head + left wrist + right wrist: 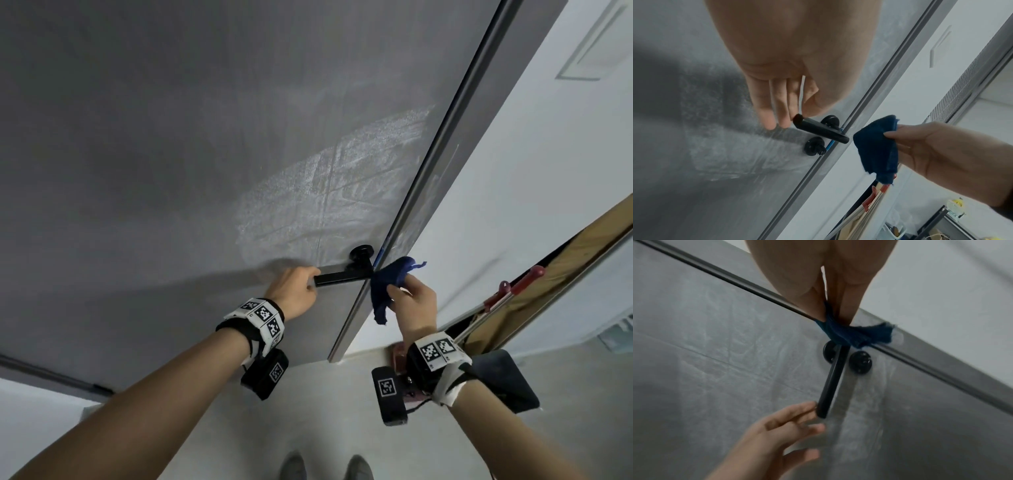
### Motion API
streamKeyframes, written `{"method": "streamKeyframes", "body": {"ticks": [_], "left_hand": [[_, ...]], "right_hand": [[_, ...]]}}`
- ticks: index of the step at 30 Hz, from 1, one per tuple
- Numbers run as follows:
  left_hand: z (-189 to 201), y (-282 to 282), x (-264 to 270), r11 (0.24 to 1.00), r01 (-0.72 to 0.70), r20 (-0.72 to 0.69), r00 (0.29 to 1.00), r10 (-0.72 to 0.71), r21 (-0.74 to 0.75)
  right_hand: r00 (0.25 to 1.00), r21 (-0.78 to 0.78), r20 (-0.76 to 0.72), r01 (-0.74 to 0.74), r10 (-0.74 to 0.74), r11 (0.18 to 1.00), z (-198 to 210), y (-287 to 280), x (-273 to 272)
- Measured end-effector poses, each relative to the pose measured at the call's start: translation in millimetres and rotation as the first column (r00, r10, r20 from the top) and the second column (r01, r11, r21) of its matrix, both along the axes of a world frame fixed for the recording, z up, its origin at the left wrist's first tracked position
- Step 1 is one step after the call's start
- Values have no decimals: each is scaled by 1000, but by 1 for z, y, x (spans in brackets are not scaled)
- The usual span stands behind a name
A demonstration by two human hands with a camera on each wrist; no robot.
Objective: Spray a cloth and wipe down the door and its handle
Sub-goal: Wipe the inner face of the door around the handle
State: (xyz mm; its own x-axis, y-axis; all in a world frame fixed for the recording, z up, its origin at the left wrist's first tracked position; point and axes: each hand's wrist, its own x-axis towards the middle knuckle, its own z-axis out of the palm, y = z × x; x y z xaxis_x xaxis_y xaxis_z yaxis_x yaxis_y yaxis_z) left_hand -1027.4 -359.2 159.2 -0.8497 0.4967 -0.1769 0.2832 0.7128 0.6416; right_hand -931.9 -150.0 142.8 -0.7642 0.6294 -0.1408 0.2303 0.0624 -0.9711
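The grey door (171, 137) carries a wet, streaky patch (325, 192) above its black lever handle (342, 275). My left hand (313, 279) is at the lever's free end, and its straight fingers (809, 408) touch the tip of the handle (832, 382). My right hand (407, 294) pinches a dark blue cloth (390, 277) bunched against the door's edge beside the handle's pivot. From the left wrist, the cloth (875, 146) hangs just right of the handle (822, 129). A round black lock knob (815, 146) sits below the lever.
A white wall (513, 171) lies right of the door edge. A long-handled tool with red clips (513, 287) leans in the gap there, with a dark flat object (507, 380) behind my right wrist. My shoes (294, 466) stand on the pale floor.
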Motion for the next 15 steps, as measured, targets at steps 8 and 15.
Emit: {"method": "streamKeyframes", "body": {"ticks": [8,15], "left_hand": [[-7,1,4,997,-53,68,996,49,57],[43,-30,-1,968,-111,-233,959,164,224]], "right_hand": [[983,181,123,-154,133,971,-37,-28,-39],[960,39,-204,-188,192,981,8,-43,-55]]}}
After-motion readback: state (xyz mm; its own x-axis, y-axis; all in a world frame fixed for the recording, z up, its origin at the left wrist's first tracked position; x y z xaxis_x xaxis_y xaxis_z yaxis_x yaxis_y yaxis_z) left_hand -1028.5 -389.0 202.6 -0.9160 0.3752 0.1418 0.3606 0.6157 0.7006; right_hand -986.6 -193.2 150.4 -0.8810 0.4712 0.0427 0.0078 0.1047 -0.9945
